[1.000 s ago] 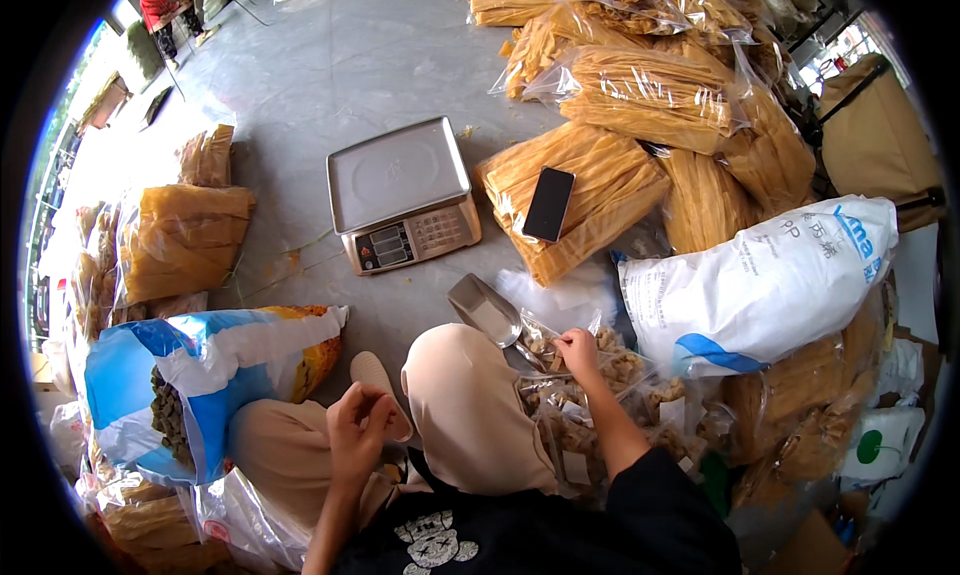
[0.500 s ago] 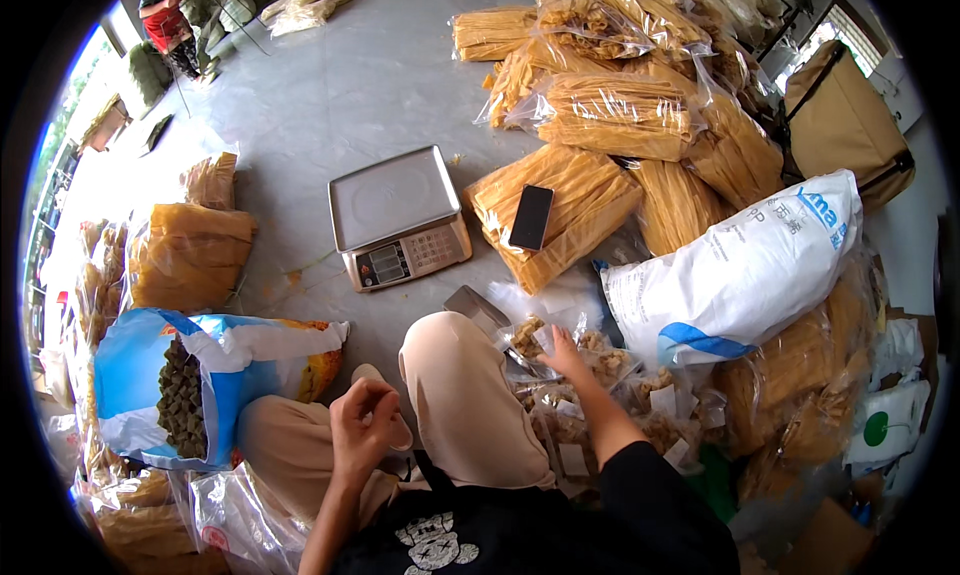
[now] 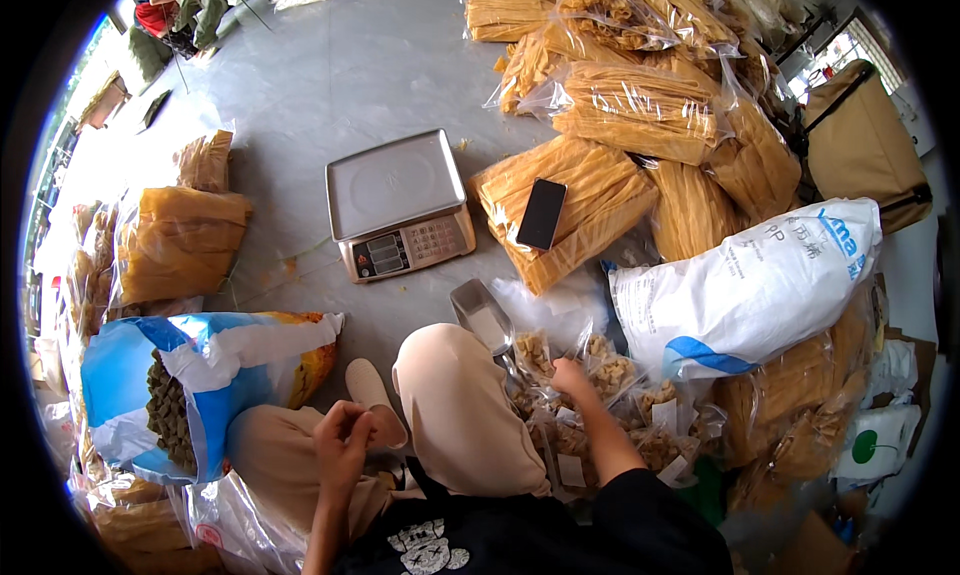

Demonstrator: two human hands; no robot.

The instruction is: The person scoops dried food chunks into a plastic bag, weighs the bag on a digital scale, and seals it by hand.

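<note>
Right hand (image 3: 572, 377) is closed on a small clear snack bag (image 3: 610, 373) in the pile of bags by the right knee. Left hand (image 3: 343, 443) is loosely curled over the left leg, holding nothing I can see. Metal scoop (image 3: 482, 318) lies just beside the bags; scale (image 3: 398, 203) sits farther out on the floor (image 3: 330, 85); phone (image 3: 541, 214) rests on a yellow bundle (image 3: 590, 190).

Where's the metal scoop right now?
In the head view the metal scoop lies on the floor just below the scale, beside the person's raised knee and left of the right hand among the small clear bags.
</note>
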